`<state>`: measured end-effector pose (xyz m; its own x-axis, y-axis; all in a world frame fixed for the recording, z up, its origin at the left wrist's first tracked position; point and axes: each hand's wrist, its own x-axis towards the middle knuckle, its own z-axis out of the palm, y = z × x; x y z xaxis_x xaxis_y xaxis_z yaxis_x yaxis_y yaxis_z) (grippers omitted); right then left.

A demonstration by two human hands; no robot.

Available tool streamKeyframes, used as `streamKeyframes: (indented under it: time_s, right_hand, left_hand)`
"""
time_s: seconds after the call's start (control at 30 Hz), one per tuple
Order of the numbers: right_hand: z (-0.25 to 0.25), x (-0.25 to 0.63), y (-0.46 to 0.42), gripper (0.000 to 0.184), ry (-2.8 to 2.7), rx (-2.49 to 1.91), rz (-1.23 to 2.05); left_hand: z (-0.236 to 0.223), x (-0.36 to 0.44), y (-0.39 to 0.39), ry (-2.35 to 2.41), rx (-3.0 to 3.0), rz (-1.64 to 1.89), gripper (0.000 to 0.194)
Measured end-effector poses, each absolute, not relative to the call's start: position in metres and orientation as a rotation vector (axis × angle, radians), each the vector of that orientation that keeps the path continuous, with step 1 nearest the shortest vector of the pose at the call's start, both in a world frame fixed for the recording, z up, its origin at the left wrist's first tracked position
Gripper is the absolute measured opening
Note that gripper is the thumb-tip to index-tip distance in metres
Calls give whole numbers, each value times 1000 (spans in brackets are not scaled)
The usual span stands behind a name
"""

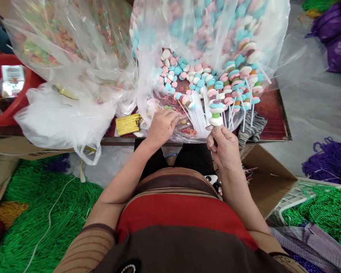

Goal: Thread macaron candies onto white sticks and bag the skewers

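My right hand (223, 146) is closed, thumb and fingers pinching the lower end of a marshmallow skewer (216, 110). White, blue and pink pieces with a green one are threaded on it. My left hand (163, 127) reaches over small ring-shaped gummies (189, 131) at the table's front, its fingers loosely bent and apart, fingertips partly hidden. Between the hands lie white sticks (197, 119) and a short marshmallow skewer (185, 100). Several finished-looking skewers (238, 85) lie together beyond my right hand. Loose marshmallows (176, 68) spill from a large clear bag (150, 34).
Bags of coloured gummies (65, 41) stand at the back left, near a red basin (35, 76). Gold twist ties (127, 124) lie left of my left hand. A striped grey glove (252, 127) rests at the table's right edge (278, 117), above an open cardboard box (268, 178).
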<state>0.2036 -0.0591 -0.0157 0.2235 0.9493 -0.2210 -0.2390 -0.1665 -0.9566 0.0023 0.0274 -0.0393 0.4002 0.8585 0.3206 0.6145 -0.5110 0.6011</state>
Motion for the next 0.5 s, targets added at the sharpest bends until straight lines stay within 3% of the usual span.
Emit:
streamKeyframes:
  time_s: [0.23, 0.5]
  right_hand:
    - [-22, 201, -56, 45, -802, -1289, 1280]
    - [-27, 196, -53, 43, -789, -1280, 1288]
  left_hand:
    - [-34, -38, 26, 1295, 2562, 484, 28]
    - [-37, -48, 10, 1305, 2633, 441, 32]
